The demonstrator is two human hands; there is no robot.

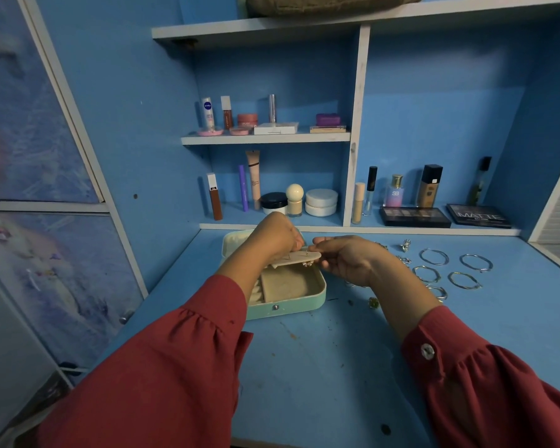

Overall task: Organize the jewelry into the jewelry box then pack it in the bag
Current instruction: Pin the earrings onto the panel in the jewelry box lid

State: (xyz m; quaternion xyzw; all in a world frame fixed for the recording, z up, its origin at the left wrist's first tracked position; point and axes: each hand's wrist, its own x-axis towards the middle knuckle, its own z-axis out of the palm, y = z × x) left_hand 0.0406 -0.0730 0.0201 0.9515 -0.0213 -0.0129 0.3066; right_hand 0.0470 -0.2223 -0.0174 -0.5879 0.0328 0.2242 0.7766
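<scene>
Left hand [277, 236] curled round near end of cream earring panel [296, 258], held above open mint jewelry box [288, 291]. Right hand [346, 258] pinching panel's other end, sparkly earring [307, 263] dangling just beneath fingers. Silver bangles [434, 256] spread on blue desk [320, 367], right of hands.

Desk surface [320, 367]: bare blue stretch in front of the open jewelry box [288, 297], between both sleeves. Right of box: scattered bangles [434, 256] and rings [404, 245] crowd the approach. Rear edge: cosmetics bottles [429, 185] and palettes [414, 216] line the low shelf. Left: cabinet wall [117, 156] stands close beside the box.
</scene>
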